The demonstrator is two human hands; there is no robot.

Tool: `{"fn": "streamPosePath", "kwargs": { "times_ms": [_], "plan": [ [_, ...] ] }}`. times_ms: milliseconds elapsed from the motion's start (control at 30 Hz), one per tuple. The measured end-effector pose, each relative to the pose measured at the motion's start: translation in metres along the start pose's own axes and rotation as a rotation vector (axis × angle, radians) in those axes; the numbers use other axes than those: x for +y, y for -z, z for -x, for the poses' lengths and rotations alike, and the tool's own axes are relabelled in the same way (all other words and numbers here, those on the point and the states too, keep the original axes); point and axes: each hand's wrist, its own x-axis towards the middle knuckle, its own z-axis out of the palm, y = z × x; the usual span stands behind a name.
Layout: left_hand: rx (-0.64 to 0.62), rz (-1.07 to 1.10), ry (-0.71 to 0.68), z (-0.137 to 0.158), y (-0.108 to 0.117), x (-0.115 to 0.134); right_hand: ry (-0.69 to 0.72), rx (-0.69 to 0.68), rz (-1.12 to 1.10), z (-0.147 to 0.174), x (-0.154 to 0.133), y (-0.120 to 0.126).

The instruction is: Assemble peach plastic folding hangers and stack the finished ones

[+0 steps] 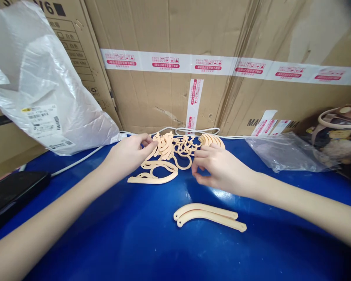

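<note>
My left hand [136,150] is at the left edge of a pile of beige plastic hanger pieces [165,146], thumb and index finger drawn together; whatever lies between them is hidden. My right hand [218,166] is curled just in front of a stack of curved beige hanger arms [212,140], its fingertips partly hidden. Between the hands lie small hooked and ringed pieces [184,148]. A folded beige hanger [155,179] rests below my left hand. Two loose curved arms [207,216], each with a small hole at one end, lie side by side nearer to me.
The table [119,234] is blue. Large cardboard boxes [163,101] stand behind it. A white plastic bag [58,97] leans at the left, above a black device [14,195]. A clear bag [286,152] lies at the right, and a white cable [169,128] runs along the back.
</note>
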Motion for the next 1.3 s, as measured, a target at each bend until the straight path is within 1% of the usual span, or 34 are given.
{"fn": "streamPosePath", "kwargs": {
  "times_ms": [100,167,267,333,467,600,667,733,833,933,1000,1100,1167,1267,1300],
  "plan": [
    [-0.051,-0.043,-0.012,-0.005,0.003,-0.002,0.023,-0.007,0.005,0.008,0.001,-0.010],
    [-0.088,-0.130,0.000,-0.005,0.004,0.000,0.032,-0.014,0.067,0.009,0.006,-0.017],
    [-0.137,-0.270,0.069,-0.013,0.005,-0.002,0.041,-0.034,0.182,0.005,0.014,-0.027],
    [-0.155,-0.297,0.123,-0.024,0.003,-0.010,0.036,-0.035,0.200,0.002,0.016,-0.031],
    [-0.218,-0.209,0.200,-0.052,-0.003,-0.029,0.001,-0.038,0.118,0.006,0.007,-0.027],
    [-0.276,-0.052,0.212,-0.074,-0.012,-0.041,0.021,-0.040,-0.031,0.016,-0.009,-0.023],
    [-0.259,-0.020,0.208,-0.080,-0.017,-0.044,0.039,-0.027,-0.100,0.019,-0.015,-0.025],
    [-0.204,-0.028,0.201,-0.084,-0.020,-0.043,0.052,-0.017,-0.157,0.018,-0.019,-0.029],
    [-0.103,-0.054,0.161,-0.086,-0.023,-0.035,0.079,-0.013,-0.226,0.015,-0.022,-0.033],
    [-0.069,-0.069,0.090,-0.084,-0.022,-0.018,0.102,-0.014,-0.259,0.012,-0.026,-0.034],
    [-0.096,-0.096,0.058,-0.082,-0.020,-0.004,0.107,-0.007,-0.248,0.011,-0.027,-0.032],
    [-0.187,-0.159,0.047,-0.075,-0.017,0.014,0.085,0.027,-0.207,0.007,-0.020,-0.025],
    [-0.238,-0.203,0.047,-0.070,-0.016,0.023,0.053,0.066,-0.159,0.000,-0.009,-0.019],
    [-0.272,-0.245,0.041,-0.062,-0.017,0.030,-0.014,0.130,-0.044,-0.017,0.015,-0.011],
    [-0.279,-0.252,0.040,-0.060,-0.018,0.030,-0.051,0.151,-0.046,-0.023,0.022,-0.009]
  ]
}}
